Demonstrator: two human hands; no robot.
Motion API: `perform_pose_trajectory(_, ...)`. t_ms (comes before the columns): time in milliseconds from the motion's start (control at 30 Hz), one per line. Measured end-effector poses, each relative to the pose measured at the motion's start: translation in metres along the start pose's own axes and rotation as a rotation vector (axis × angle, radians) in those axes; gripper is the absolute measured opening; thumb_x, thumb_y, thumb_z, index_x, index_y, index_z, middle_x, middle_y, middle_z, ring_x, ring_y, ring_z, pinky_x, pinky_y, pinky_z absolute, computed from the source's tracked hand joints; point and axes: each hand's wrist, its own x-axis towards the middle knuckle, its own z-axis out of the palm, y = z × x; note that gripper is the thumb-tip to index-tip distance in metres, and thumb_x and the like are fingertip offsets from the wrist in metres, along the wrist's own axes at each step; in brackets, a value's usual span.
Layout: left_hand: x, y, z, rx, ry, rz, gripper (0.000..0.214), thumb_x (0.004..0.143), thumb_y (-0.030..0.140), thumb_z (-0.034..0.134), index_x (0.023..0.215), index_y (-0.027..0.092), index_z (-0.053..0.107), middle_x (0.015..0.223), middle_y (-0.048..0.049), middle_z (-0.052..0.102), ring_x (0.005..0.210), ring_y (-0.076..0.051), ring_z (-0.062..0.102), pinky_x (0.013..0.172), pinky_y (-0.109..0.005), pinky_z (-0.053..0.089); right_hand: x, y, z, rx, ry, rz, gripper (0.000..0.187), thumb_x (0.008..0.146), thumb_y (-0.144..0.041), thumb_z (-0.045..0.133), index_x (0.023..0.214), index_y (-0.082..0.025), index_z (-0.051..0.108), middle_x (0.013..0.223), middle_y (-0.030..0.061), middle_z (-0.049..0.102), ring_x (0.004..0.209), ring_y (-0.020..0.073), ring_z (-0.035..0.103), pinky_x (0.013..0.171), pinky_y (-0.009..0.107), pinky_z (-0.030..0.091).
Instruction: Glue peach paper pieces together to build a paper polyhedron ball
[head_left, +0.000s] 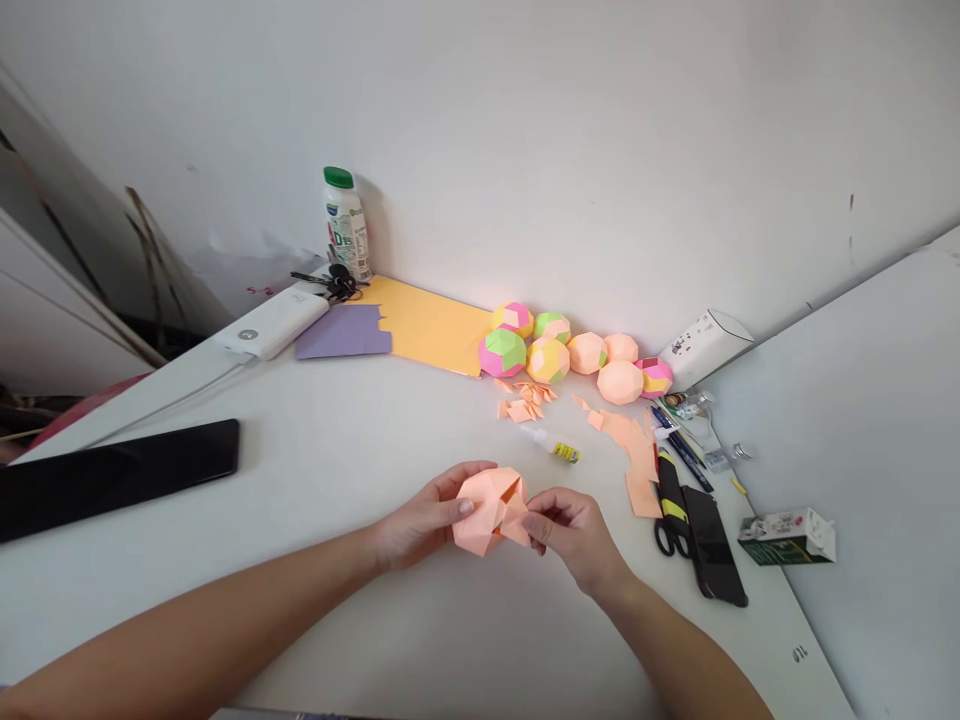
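Observation:
Both my hands hold a partly built peach paper ball [486, 512] just above the white table [337, 470]. My left hand [424, 520] cups its left side, fingers curled round it. My right hand [574, 530] pinches a loose paper flap on the ball's right side between thumb and fingers. Behind them lie a small glue tube [553, 446] and several cut peach paper pieces [525, 400].
Several finished paper balls [570, 355] line the wall. Scissors [670, 505], a black phone [712, 545], pens [682, 450], peach paper scraps [637, 460] and two small boxes [787, 535] lie right. A black tablet [112, 475], power bank [271, 322], keys [334, 283], bottle [345, 222] and coloured sheets [420, 320] lie left.

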Motion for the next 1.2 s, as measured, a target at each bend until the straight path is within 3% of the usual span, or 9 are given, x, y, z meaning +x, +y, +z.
perform_pose_trajectory(300, 0.0002, 0.0027, 0.0017, 0.03, 0.016, 0.035, 0.054, 0.076, 0.04, 0.07, 0.124, 0.026, 0.05, 0.12, -0.0106, 0.059, 0.104, -0.03, 0.059, 0.08, -0.04, 0.049, 0.0045, -0.0013, -0.0039, 0.078, -0.008, 0.056, 0.024, 0.069, -0.034, 0.077, 0.065, -0.015, 0.063, 0.052, -0.0032, 0.056, 0.045, 0.007, 0.046, 0.046, 0.022, 0.037)
perform_pose_trajectory(1200, -0.0017, 0.004, 0.0069, 0.076, 0.072, 0.08, 0.052, 0.076, 0.037, 0.07, 0.122, 0.027, 0.048, 0.12, -0.009, 0.057, 0.099, -0.026, 0.06, 0.078, -0.038, 0.05, -0.0006, -0.005, 0.0012, 0.02, 0.043, 0.051, 0.027, 0.068, -0.037, 0.076, 0.062, -0.016, 0.059, 0.053, -0.0031, 0.054, 0.045, 0.0067, 0.04, 0.045, 0.023, 0.034)
